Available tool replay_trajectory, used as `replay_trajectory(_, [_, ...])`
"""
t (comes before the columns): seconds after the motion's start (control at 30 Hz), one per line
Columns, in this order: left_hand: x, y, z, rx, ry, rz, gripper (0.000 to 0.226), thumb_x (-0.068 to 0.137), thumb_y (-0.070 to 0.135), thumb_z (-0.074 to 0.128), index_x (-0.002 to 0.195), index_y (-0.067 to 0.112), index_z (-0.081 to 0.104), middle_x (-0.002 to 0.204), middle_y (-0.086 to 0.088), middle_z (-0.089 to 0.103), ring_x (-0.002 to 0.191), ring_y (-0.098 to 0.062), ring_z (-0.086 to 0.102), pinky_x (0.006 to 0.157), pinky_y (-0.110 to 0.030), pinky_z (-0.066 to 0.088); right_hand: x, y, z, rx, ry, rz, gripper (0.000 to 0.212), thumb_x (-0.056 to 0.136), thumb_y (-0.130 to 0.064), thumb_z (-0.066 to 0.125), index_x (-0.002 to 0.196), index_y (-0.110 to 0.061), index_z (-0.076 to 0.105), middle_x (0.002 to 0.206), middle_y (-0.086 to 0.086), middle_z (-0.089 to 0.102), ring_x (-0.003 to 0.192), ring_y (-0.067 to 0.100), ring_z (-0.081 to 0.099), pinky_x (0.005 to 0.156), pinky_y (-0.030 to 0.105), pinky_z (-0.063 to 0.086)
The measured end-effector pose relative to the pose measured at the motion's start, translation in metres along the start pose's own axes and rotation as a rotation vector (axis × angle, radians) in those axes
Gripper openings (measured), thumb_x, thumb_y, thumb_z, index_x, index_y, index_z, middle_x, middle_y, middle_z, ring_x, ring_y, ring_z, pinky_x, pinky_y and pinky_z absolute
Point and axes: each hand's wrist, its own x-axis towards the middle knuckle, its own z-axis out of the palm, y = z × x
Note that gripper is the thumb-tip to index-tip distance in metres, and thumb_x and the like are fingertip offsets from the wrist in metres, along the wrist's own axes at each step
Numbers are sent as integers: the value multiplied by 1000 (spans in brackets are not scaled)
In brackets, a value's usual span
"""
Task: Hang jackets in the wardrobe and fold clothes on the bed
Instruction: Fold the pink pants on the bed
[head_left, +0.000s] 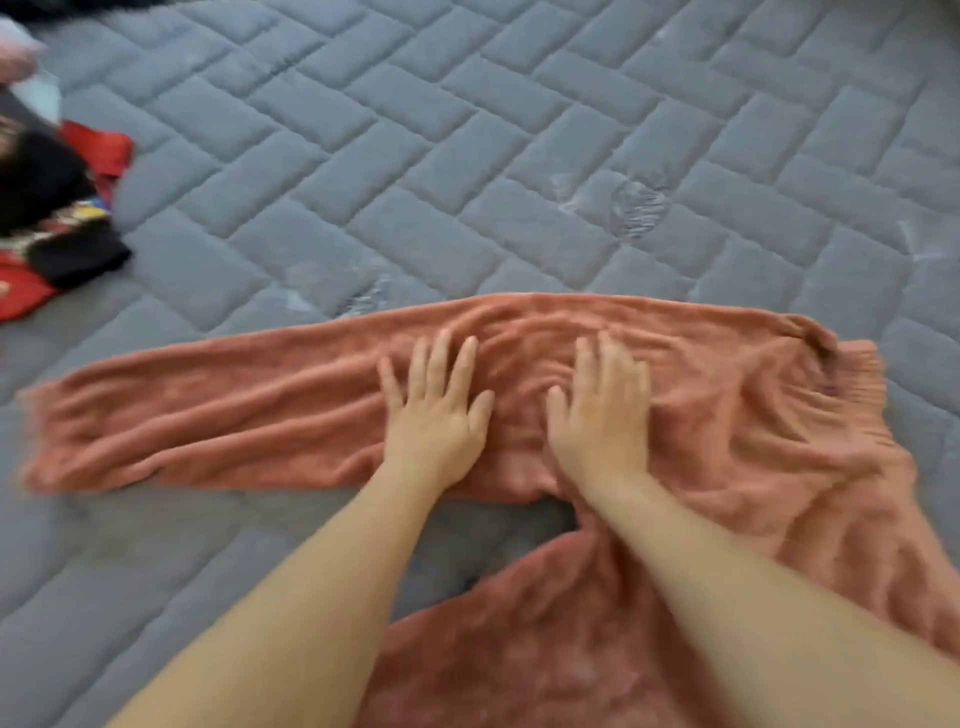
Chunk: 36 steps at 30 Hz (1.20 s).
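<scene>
Pressing left hand (434, 410) and right hand (602, 415) — fingers spread, gripping nothing — flattening orange garment (249, 415) on grey bed (467, 156) for folding

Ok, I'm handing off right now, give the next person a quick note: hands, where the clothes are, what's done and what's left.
Left hand and right hand: both flat, fingers straight, pressing on the orange garment.
The garment lies on the grey quilted bed, one long part stretched out to the left, the rest bunched toward the near right.
A pile of red and black clothes sits at the bed's left edge.
Done: garment laid out.
Left: fold it, then the pile. No wardrobe or jackets in view.
</scene>
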Motion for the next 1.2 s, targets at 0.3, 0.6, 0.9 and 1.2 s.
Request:
replay_trajectory(0.3, [-74, -291, -100, 70, -112, -627, 64, 97, 48, 37, 153, 22, 20, 161, -9, 13, 144, -34, 16, 114, -51, 19, -52, -255, 80, 1, -358, -142, 68, 95, -54, 27, 155, -23, 22, 164, 11, 7, 150, 35, 4, 120, 53, -4])
replay_trajectory(0.6, [16, -335, -123, 162, -17, -494, 37, 82, 22, 50, 117, 10, 54, 131, -14, 48, 126, -37, 42, 113, -62, 16, -59, -254, 110, -36, -147, -171, 70, 90, -45, 36, 153, -15, 29, 162, 10, 19, 148, 32, 17, 119, 55, 10])
replay_trajectory(0.9, [11, -341, -132, 166, 40, -151, 9, 81, 9, 53, 88, 11, 47, 90, -20, 63, 87, -41, 54, 89, -46, 40, -58, -253, 114, -77, -163, -181, 72, 89, -45, 34, 152, -10, 29, 162, 12, 18, 149, 30, 14, 119, 54, 9])
replay_trajectory(1.2, [-106, -287, -174, 246, 368, 264, 10, 70, 13, 51, 71, 5, 56, 84, -18, 54, 72, -36, 51, 60, -41, 31, -57, -254, 87, 62, -227, -158, 57, 97, -38, 40, 147, -11, 39, 157, 10, 31, 148, 26, 18, 120, 44, 0])
